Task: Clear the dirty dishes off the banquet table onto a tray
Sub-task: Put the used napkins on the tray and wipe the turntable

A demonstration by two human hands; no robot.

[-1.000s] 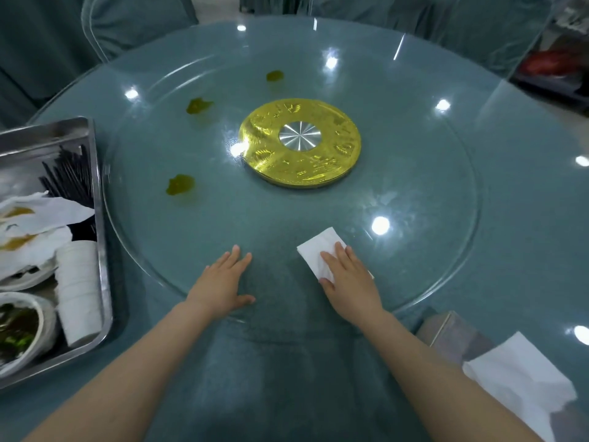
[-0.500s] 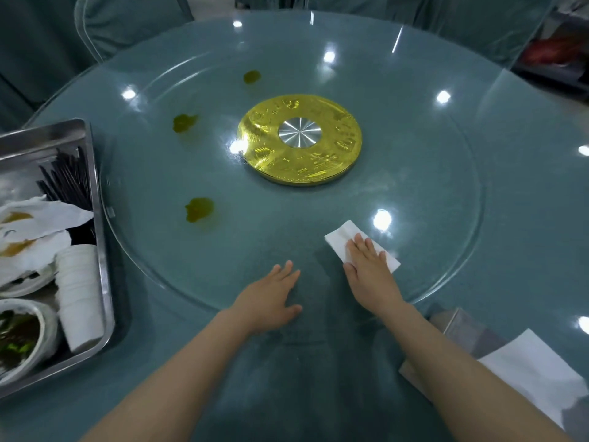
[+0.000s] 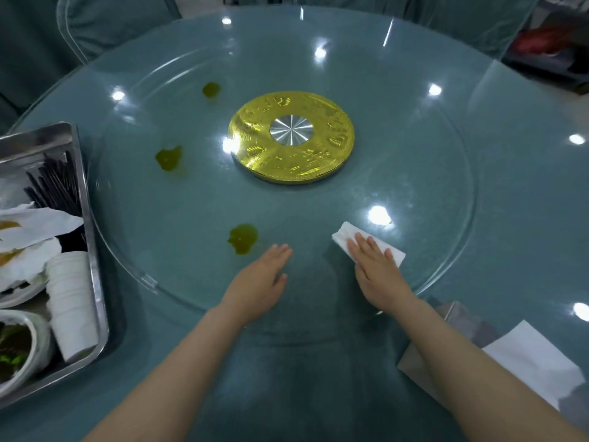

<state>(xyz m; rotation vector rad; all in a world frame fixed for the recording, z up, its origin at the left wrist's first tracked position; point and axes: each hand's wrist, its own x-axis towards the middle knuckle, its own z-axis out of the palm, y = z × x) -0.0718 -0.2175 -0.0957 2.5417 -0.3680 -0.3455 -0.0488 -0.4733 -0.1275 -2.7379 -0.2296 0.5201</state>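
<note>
Green spills [image 3: 243,238] dot the glass turntable [image 3: 414,193].

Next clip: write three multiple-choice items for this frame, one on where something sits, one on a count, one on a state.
1. Where is the metal tray?
A. At the table's left edge
B. On the gold disc
C. Under the right forearm

2. How many green spills lie on the glass turntable?
A. One
B. Three
C. Five

3. What is the right hand doing?
A. Gripping a cup
B. Hanging idle in the air
C. Pressing flat on a white napkin

Answers: 1 A, the tray sits far left; 2 B, spills show at and; 3 C, straight fingers lie on the napkin.
</note>
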